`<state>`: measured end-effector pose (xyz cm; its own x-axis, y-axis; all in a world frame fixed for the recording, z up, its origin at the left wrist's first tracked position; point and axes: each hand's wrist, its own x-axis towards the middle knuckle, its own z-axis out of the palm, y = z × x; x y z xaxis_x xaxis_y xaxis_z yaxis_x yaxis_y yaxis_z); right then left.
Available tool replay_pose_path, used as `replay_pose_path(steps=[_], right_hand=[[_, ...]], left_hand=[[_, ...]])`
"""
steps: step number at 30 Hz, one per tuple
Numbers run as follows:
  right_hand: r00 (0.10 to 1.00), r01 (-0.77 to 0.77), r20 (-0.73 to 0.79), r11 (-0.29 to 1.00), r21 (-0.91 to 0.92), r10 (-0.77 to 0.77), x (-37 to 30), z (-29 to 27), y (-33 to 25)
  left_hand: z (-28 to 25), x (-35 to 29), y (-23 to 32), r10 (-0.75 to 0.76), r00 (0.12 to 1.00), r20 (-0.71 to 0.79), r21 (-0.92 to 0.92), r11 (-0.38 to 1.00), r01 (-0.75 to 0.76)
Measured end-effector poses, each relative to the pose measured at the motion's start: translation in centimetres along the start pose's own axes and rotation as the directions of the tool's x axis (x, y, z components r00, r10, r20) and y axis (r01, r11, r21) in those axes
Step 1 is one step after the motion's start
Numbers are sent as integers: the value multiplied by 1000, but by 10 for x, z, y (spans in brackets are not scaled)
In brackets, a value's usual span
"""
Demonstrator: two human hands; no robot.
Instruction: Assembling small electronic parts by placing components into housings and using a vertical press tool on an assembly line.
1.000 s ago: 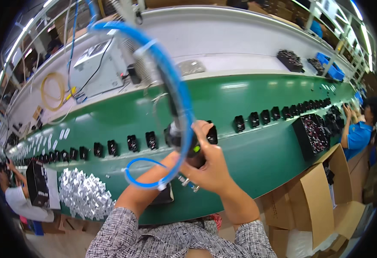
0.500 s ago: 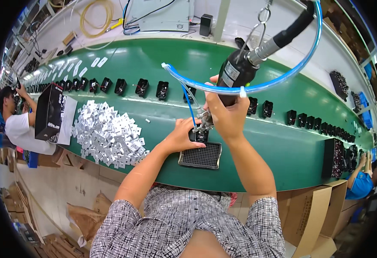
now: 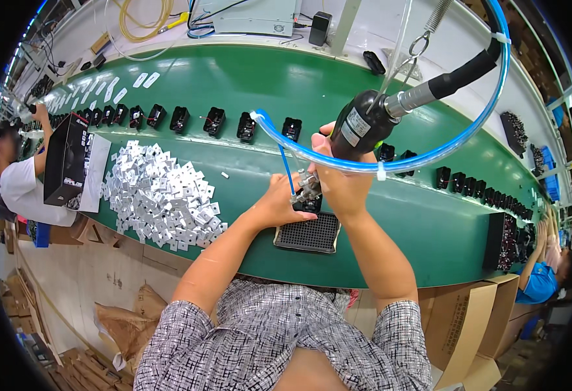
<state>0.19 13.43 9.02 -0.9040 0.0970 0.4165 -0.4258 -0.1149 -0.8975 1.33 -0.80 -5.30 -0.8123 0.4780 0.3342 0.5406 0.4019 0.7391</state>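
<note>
a worker's two bare hands meet over a green bench, where the tool that swung blurred in front of the view a second ago now hangs lowered, its working end brought in over one black housing; the shift from half a second ago is slight, and it suggests that tool and part are now lined up for work. the right hand is wrapped around the black cylindrical tool, while the left hand grasps the housing, its thumb along the near side. the part sits at the far edge of a perforated black mat, and whether it rests on that mat cannot be told. metal fittings and the hands hide the point of contact, and a stiff blue hose loops across the right forearm's side of the scene, the chief obstruction to a clear view. beyond the hands, a row of similar black housings runs along the bench; to the left lies a heap of small silvery-white pieces, near a black box and a co-worker in a white sleeve. at right, an open cardboard carton stands below the bench edge, near a co-worker in blue.
</note>
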Motion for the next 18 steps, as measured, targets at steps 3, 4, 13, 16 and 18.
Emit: replay_pose_path(steps=[3, 4, 13, 16, 18], right_hand=[[999, -36, -24, 999, -10, 36, -2, -1, 2], [999, -39, -11, 999, -7, 39, -1, -1, 3], [998, 62, -34, 996, 66, -60, 27, 0, -57], [1000, 21, 8, 997, 69, -21, 22, -4, -59], [1000, 3, 25, 998, 70, -5, 17, -4, -56]], left_hand=[[0, 0, 1, 13, 1000, -4, 6, 1000, -13], [1, 0, 1, 16, 1000, -1, 20, 1000, -16], [-4, 2, 5, -2, 1000, 31, 20, 1000, 1], [-3, 2, 3, 3, 999, 44, 43, 999, -4], [-2, 1, 2, -1, 999, 47, 50, 999, -2]])
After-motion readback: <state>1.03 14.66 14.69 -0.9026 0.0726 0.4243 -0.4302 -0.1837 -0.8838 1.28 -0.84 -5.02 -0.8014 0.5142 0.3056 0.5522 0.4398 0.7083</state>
